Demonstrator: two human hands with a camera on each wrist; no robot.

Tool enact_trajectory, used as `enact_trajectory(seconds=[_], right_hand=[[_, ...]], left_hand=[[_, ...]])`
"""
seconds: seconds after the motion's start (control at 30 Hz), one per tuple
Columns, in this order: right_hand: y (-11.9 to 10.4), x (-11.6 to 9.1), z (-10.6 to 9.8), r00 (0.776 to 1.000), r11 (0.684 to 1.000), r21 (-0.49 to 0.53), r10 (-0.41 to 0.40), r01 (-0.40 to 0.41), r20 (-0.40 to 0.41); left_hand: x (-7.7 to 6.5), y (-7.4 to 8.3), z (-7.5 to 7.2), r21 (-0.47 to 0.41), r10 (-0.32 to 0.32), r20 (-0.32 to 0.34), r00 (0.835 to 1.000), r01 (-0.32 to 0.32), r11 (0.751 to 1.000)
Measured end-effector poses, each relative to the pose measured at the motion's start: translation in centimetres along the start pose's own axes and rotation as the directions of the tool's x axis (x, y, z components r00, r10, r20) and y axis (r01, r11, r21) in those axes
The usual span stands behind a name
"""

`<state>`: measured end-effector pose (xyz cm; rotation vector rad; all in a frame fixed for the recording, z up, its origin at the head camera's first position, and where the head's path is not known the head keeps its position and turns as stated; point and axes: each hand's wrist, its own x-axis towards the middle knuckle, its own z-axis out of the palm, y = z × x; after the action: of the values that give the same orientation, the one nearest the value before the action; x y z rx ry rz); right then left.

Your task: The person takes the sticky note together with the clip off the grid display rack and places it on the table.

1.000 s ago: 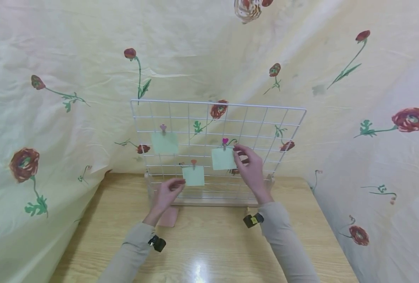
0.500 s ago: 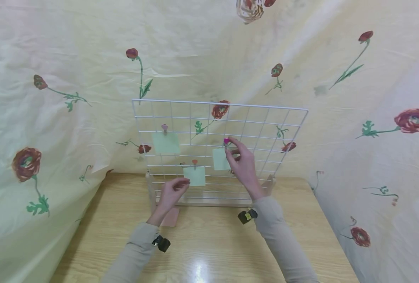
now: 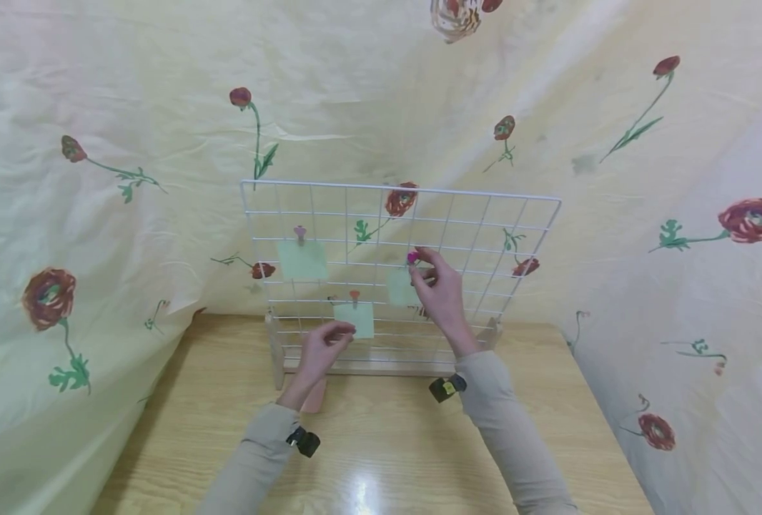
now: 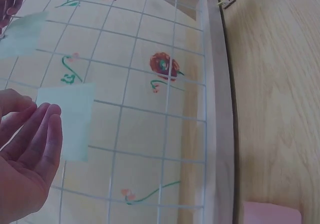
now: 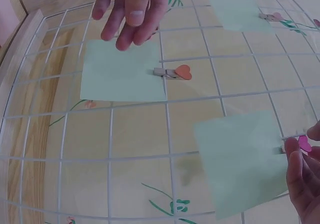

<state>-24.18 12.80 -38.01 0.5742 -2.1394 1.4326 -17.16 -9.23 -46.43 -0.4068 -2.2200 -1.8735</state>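
My right hand (image 3: pixel 442 293) pinches a small clothespin with a pink heart (image 5: pixel 304 144) between thumb and fingers. That clothespin is at the edge of a pale green paper note (image 5: pixel 237 164) on a white wire grid panel (image 3: pixel 484 194). Lower and to the left, my left hand (image 3: pixel 323 350) has its loosely bent fingers in front of a second green note (image 5: pixel 122 76), overlapping its edge. An orange-heart clothespin (image 5: pixel 183 72) clips this second note to the wires. At upper left hangs a third green note (image 3: pixel 302 261) under a lilac-heart clothespin (image 3: pixel 300 232).
The panel stands in a wooden base (image 3: pixel 387 368) on a wood-grain table (image 3: pixel 381 443). A pink paper piece (image 4: pixel 272 214) lies before the base at left, partly behind the left arm. A small clip (image 4: pixel 229 2) lies beside the base. Flowered cloth (image 3: pixel 162 243) hangs behind.
My right hand has moved left from the note's right edge to the pink-heart clothespin and pinches it. My left hand has shifted right, now overlapping the lower note.
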Motion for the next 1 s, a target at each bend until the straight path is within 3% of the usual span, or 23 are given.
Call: enact_trajectory(seconds=[0.13, 0.23, 0.37, 0.47, 0.77, 1.0], right_hand=[[0.0, 0.0, -0.1, 1.000, 1.000, 0.016, 0.012, -0.012, -0.017], [-1.4, -0.1, -0.2, 1.000, 1.000, 0.009, 0.021, -0.021, -0.018], [-1.7, -0.2, -0.3, 0.999, 1.000, 0.011, 0.019, -0.019, -0.026], [-0.4, -0.3, -0.2, 0.999, 1.000, 0.019, 0.006, -0.005, -0.040], [-0.3, -0.6, -0.2, 0.995, 0.997, 0.081, 0.028, -0.020, -0.097], [-0.1, -0.6, -0.6, 0.995, 0.997, 0.062, 0.043, -0.038, -0.088]], left_hand=[[0.5, 1.0, 0.4, -0.001, -0.007, 0.013, 1.000, 0.007, 1.000], [1.2, 1.5, 0.8, 0.009, 0.006, 0.014, 1.000, -0.006, 1.000], [2.2, 2.4, 1.3, 0.004, 0.035, 0.008, 0.999, -0.035, 0.999], [3.0, 3.2, 1.8, 0.001, 0.056, -0.007, 0.998, -0.056, 0.998], [4.9, 4.7, 3.6, -0.045, 0.145, -0.009, 0.989, -0.145, 0.988], [5.6, 6.2, 4.7, -0.018, 0.165, -0.017, 0.986, -0.166, 0.986]])
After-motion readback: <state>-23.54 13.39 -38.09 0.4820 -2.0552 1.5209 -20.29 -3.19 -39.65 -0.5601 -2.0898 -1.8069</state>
